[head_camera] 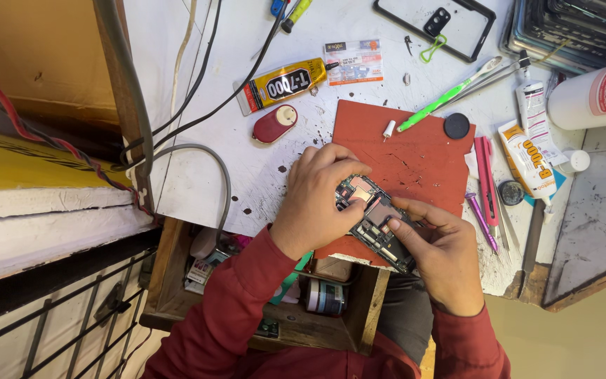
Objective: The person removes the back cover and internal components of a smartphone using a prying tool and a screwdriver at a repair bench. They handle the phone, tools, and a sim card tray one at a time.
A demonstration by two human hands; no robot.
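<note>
Left hand (315, 198) and right hand (438, 247) both gripping opened phone (375, 217) (insides showing), holding it over red mat (415, 151). Green toothbrush (450, 93) lying nearby.

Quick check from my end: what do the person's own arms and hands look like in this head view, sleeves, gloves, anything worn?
Both arms wear long dark-red sleeves reaching the wrists, the cloth creased at the elbows. The left hand and the right hand are bare: no gloves. I can make out no rings, watch or bands.
</note>
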